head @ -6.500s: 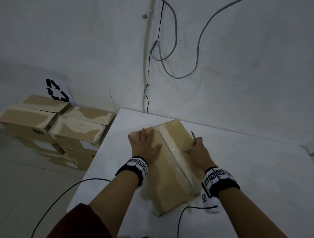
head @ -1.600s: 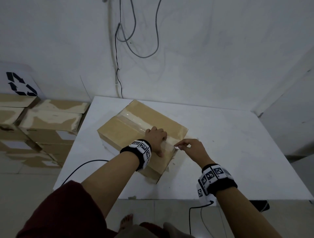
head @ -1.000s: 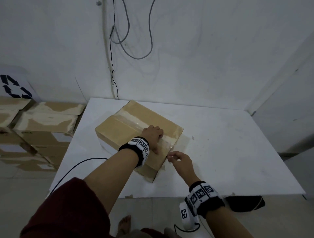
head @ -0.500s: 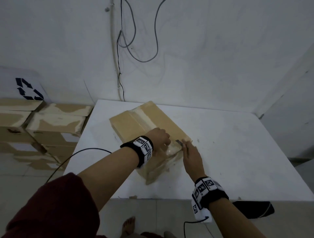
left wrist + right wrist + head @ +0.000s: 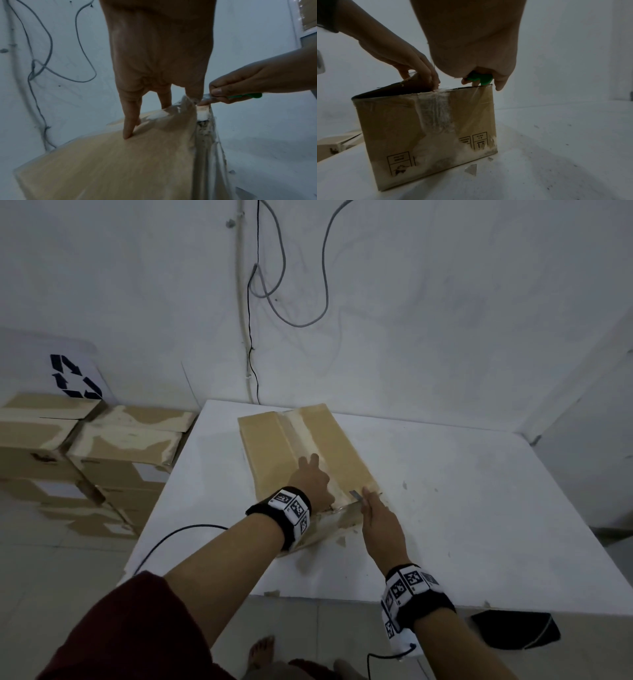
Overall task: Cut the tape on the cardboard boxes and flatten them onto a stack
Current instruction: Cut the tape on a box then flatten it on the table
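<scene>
A brown cardboard box (image 5: 274, 440) with clear tape (image 5: 301, 426) along its top seam stands on the white table (image 5: 479, 508). My left hand (image 5: 313, 477) lies on the box top, index finger (image 5: 128, 128) straight and pressing. The left flap's near edge (image 5: 414, 78) is lifted into that hand, between thumb and fingers. My right hand (image 5: 375, 511) grips a green-handled cutter (image 5: 481, 79). Its blade (image 5: 356, 494) sits at the box's near top edge, by the taped seam. The near end face (image 5: 426, 128) carries torn, wrinkled tape.
Several cardboard boxes (image 5: 126, 446) are stacked on the floor left of the table, below a recycling sign (image 5: 73, 378). Cables (image 5: 284, 285) hang on the wall behind. A black object (image 5: 513, 630) lies on the floor at right. A tape scrap (image 5: 471, 169) lies before the box.
The box has been turned so its long side points away from me. My right hand came from in front of the box up to its near top edge with the cutter. My left fingers stretched out.
</scene>
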A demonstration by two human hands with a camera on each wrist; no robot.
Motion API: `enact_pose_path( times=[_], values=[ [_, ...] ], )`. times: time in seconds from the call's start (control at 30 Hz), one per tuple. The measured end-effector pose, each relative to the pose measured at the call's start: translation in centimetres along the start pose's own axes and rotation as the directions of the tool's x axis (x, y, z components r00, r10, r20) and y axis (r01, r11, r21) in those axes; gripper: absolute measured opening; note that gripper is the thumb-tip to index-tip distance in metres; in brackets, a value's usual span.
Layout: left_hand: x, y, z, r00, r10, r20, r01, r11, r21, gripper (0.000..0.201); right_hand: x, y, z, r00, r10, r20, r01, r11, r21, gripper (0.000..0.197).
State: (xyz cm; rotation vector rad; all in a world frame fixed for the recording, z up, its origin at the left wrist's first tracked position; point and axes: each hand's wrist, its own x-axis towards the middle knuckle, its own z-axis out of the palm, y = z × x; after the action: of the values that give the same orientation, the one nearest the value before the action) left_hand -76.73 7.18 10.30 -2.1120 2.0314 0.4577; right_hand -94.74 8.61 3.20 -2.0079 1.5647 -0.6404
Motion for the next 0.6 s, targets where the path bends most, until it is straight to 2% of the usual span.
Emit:
enact_pose_path(
  times=[0.13, 0.27, 0.37, 0.5, 0.53, 0.6],
  values=[
    [0.2, 2.0, 0.6, 0.981, -0.193, 0.034, 0.195, 0.980, -0.051, 0.027, -0.5, -0.4, -0.2, 1.000, -0.005, 0.007, 0.004, 0.999, 0.041, 0.044],
    [0.4, 2.6, 0.1, 0.958, -0.269, 0.099, 0.286, 0.924, -0.252, 0.025, -0.2, 0.0, -0.2, 1.000, 0.000, 0.006, -0.001, 0.998, 0.055, 0.043],
    [0.3, 2.0, -0.3, 0.952, -0.271, 0.141, 0.306, 0.827, -0.471, 0.013, -0.2, -0.2, -0.2, 1.000, 0.000, -0.016, 0.001, 0.997, 0.077, 0.043],
    [0.3, 1.4, -0.1, 0.948, -0.264, 0.180, 0.317, 0.697, -0.643, 0.044, -0.3, -0.7, 0.0, 0.998, 0.016, -0.065, -0.006, 0.988, 0.153, 0.035],
    [0.5, 1.3, 0.2, 0.943, -0.279, 0.184, 0.327, 0.661, -0.675, 0.046, -0.3, -0.8, -0.1, 0.996, 0.008, -0.085, 0.007, 0.984, 0.181, 0.028],
    [0.6, 0.9, 0.8, 0.937, -0.304, 0.172, 0.327, 0.594, -0.735, 0.037, -0.4, -0.9, -0.4, 0.992, -0.010, -0.129, 0.041, 0.970, 0.241, 0.022]
  ],
)
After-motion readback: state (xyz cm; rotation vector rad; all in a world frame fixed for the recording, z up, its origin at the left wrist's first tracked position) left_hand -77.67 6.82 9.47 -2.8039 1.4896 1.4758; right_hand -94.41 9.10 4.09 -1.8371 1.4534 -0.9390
